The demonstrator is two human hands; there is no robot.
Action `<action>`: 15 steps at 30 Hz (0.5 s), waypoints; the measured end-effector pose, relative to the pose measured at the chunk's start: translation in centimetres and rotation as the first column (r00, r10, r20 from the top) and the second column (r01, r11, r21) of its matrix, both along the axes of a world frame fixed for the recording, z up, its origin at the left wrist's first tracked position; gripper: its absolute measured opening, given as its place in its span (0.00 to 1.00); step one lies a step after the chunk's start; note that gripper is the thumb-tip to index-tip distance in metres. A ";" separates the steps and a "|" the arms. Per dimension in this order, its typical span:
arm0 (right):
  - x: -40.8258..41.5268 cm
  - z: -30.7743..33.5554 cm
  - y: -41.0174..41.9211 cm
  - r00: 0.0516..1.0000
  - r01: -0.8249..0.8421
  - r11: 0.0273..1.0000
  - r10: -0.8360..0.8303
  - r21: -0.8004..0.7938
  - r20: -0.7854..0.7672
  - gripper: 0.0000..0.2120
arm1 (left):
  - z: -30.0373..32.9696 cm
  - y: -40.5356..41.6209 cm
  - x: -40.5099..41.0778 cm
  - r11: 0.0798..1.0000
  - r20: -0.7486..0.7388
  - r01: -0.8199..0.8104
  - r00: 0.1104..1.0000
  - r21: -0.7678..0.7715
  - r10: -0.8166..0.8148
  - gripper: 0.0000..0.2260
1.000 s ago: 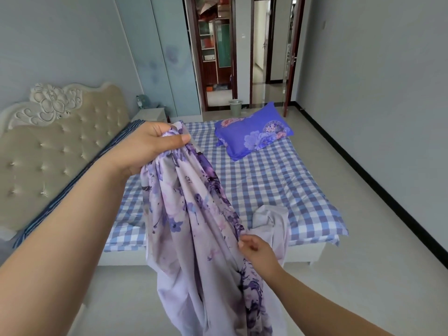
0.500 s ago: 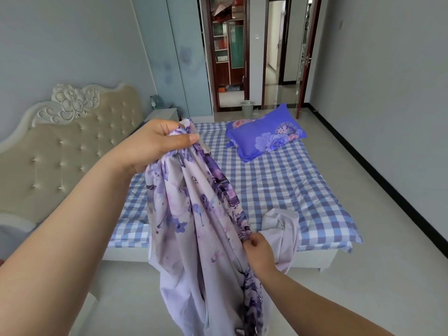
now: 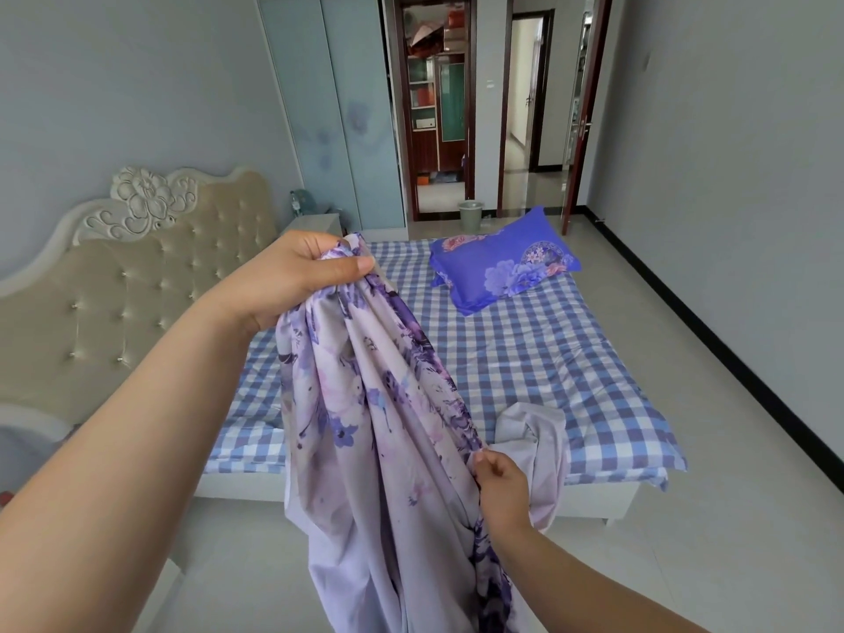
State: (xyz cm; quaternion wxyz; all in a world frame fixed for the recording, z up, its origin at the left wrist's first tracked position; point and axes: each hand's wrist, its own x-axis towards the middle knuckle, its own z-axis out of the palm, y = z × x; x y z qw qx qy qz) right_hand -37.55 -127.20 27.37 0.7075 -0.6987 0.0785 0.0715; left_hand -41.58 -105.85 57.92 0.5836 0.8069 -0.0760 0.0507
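A pale lilac sheet with purple flowers (image 3: 365, 427) hangs bunched in front of me, its lower part dropping out of view at the bottom. My left hand (image 3: 297, 276) is raised and grips a gathered top corner of it. Lower down, my right hand (image 3: 500, 484) pinches the sheet's edge along its right side. A plain pale fold of the same cloth (image 3: 534, 431) lies on the near edge of the bed behind my right hand.
A bed with a blue-and-white checked cover (image 3: 525, 358) stands ahead, with a cream tufted headboard (image 3: 114, 290) on the left. A blue flowered pillow (image 3: 507, 262) lies at its far side. Beyond are a small bin (image 3: 470, 214), a wardrobe and open doorways.
The view has shifted left, so the bed and pillow sit further right. My right hand has slid slightly down along the sheet's edge. My left hand keeps its grip.
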 end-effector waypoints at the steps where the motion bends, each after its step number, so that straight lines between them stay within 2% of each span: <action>1: 0.1 0.0 0.0 1.000 0.009 1.000 -0.009 0.011 -0.010 0.09 | -0.1 -0.1 0.0 1.000 -0.001 0.006 1.000 -0.001 -0.006 0.19; 4: 0.4 -0.2 -0.3 1.000 0.025 1.000 -0.025 0.010 0.006 0.08 | -0.3 -0.2 0.1 1.000 -0.002 0.007 1.000 0.004 -0.007 0.23; 6: 0.4 -0.3 -0.5 0.999 0.016 0.999 -0.016 0.030 -0.028 0.03 | -0.4 -0.2 0.2 1.000 0.001 0.008 1.000 0.014 -0.008 0.23; 8: 0.4 -0.5 -0.8 0.997 0.002 0.999 0.001 0.042 -0.075 0.05 | -0.4 -0.1 0.2 1.000 0.004 0.005 1.000 0.023 -0.006 0.24; 12: 0.4 -0.3 -1.5 0.998 0.005 1.000 -0.003 0.026 -0.067 0.05 | -0.2 0.2 0.2 0.999 0.011 -0.016 1.000 0.048 0.016 0.26; 15: 0.5 0.3 -2.2 0.999 0.030 1.000 -0.030 -0.001 -0.036 0.04 | 0.1 1.1 0.1 0.989 0.031 -0.106 0.994 0.104 0.103 0.20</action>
